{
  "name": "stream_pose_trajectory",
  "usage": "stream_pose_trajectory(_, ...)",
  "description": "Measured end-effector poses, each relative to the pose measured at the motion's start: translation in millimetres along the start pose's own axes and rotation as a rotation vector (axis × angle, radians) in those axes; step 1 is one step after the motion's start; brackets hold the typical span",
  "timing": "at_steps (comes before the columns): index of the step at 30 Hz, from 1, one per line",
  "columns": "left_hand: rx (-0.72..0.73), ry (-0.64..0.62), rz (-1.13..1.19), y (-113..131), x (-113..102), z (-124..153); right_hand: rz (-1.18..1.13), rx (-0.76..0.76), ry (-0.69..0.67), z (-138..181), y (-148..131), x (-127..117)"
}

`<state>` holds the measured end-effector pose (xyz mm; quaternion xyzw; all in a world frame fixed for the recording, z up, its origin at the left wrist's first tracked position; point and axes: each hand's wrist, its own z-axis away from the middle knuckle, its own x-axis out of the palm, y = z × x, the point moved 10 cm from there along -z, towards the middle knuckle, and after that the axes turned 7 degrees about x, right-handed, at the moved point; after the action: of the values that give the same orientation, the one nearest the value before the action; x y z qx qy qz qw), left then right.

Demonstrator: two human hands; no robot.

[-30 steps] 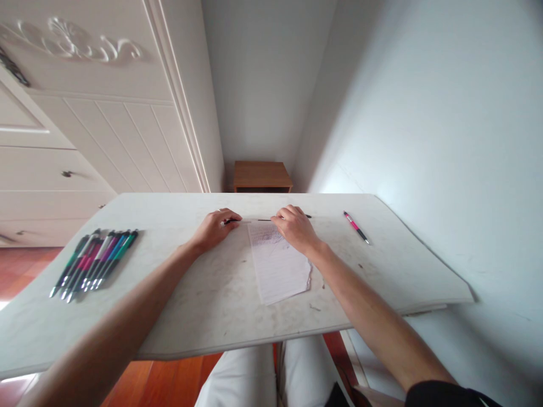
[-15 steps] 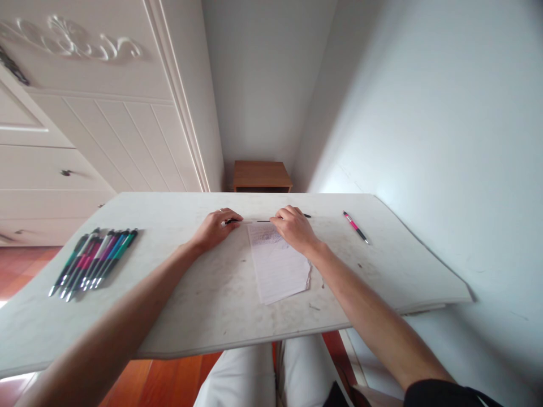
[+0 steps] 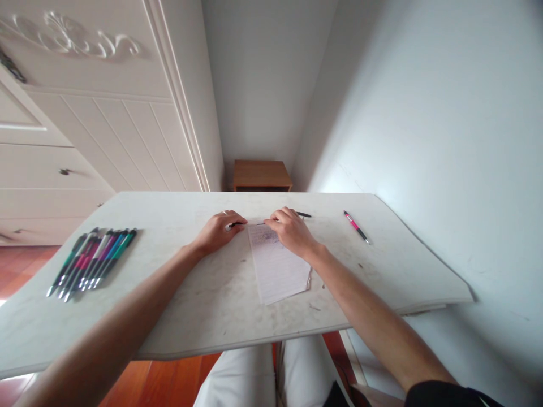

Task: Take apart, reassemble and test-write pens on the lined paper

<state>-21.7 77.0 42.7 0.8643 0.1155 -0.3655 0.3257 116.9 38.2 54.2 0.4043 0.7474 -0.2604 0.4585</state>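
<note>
Over the far part of the table, my left hand (image 3: 218,230) is closed around a dark pen part (image 3: 236,224), with its silvery end showing near the thumb. My right hand (image 3: 293,230) pinches a thin dark pen refill (image 3: 260,224), which points toward the left hand across a narrow gap. The fingers hide most of both pieces. Just beyond the right hand lies a black piece (image 3: 304,214), perhaps a pen barrel. Beneath the right hand and wrist is a lined paper sheet (image 3: 280,271) with scribbles along its top and a torn right edge.
Several coloured pens (image 3: 93,260) lie side by side at the left of the white table (image 3: 186,316). A pink and black pen (image 3: 356,227) lies alone on the right. A wall (image 3: 445,141) borders the right side, a white cabinet (image 3: 127,135) the left.
My two hands have come closer together, narrowing the gap between the pen part and the refill. More of the black piece shows behind my right hand.
</note>
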Motion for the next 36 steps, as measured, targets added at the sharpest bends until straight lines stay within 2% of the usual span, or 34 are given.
stream_pose_trajectory(6,0.017,0.012,0.016,3,3,1,-0.046,0.037,0.020,1,2,-2)
stream_pose_trajectory(14,-0.032,-0.023,0.057,2,8,1,-0.141,0.113,0.087,1,15,-4)
stream_pose_trajectory(25,-0.055,0.006,0.070,2,5,0,-0.279,0.093,0.135,2,12,-7)
stream_pose_trajectory(36,-0.156,0.024,0.118,-8,2,0,-0.378,0.086,0.174,3,12,-16)
